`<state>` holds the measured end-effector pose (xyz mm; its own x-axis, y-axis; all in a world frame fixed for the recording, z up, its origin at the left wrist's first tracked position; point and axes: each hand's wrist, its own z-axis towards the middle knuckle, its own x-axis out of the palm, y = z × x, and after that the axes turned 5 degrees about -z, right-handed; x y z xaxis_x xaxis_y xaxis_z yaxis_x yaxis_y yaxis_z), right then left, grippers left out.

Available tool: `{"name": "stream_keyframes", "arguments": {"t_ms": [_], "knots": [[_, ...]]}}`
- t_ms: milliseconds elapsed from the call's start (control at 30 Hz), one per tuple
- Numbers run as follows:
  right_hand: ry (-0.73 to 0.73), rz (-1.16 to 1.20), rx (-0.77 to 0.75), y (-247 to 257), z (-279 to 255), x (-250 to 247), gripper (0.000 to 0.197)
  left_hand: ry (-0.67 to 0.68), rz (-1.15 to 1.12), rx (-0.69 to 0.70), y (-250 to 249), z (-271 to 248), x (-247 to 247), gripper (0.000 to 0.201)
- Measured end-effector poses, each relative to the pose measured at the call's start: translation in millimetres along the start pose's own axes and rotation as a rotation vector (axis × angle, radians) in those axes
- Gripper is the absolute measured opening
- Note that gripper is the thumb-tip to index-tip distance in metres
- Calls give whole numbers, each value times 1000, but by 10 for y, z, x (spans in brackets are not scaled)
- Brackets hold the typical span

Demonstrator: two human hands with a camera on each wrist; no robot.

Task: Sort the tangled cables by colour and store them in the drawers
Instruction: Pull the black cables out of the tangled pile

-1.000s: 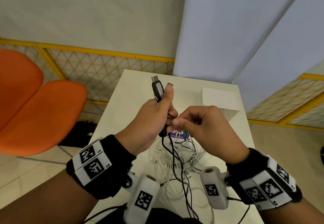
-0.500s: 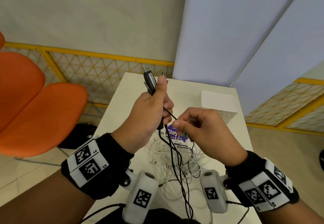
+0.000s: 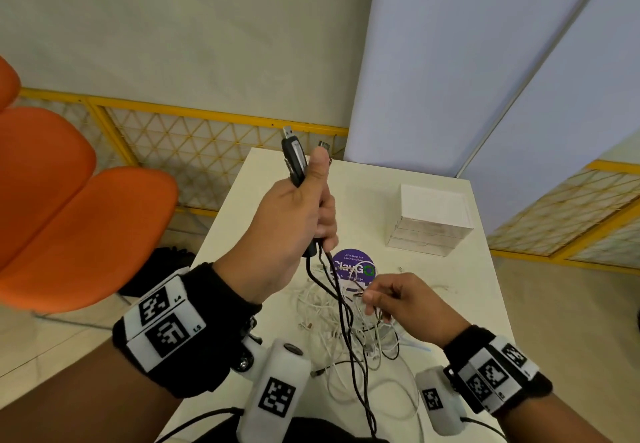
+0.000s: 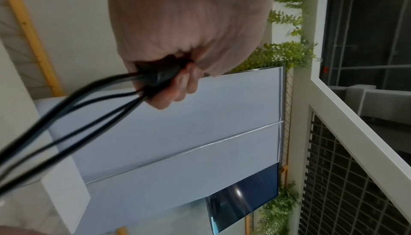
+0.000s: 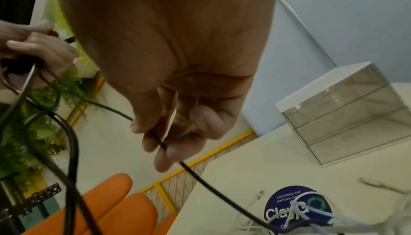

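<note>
Several thin black cables are being gripped by the left hand; one strand is being pinched by the right hand fingers and should be drawn slowly from the white tangle.

An office break area, I'd say: pantry sticker on a white table, orange chair at nine o'clock, partition panels at one.

A white table stands against a cream wall and pale blue panels, with a yellow mesh fence behind it, an orange chair to its left and a light tiled floor below.
</note>
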<state>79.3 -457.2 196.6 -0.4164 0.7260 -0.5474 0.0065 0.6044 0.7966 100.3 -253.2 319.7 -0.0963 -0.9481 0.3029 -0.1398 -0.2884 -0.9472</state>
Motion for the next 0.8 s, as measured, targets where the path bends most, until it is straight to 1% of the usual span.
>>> {"name": "stream_keyframes", "arguments": {"t_ms": [67,167,267,333,433,533,600,667,800], "knots": [[51,-43,-16,52,-16,32,17,24,48,-47,45,18,-17,51],[107,10,-110,320,-37,24,12,111,63,-132,122,43,-26,47],[108,52,-181,637,-65,-52,14,123,-15,-240,185,60,0,38],[93,67,-211,775,-87,-111,19,110,-76,-269,194,81,10,33],[91,119,-197,857,-97,-158,24,118,-139,-250,154,114,-2,29],[91,272,-189,872,-95,-151,29,152,-189,-226,114,111,-18,24],[86,331,-185,867,-88,-118,30,158,-177,-207,132,102,-13,19],[65,309,-200,833,-75,-92,29,137,-140,-196,156,92,-5,15],[-4,117,-250,643,-22,-108,28,134,-195,-161,124,98,-45,22]]}}
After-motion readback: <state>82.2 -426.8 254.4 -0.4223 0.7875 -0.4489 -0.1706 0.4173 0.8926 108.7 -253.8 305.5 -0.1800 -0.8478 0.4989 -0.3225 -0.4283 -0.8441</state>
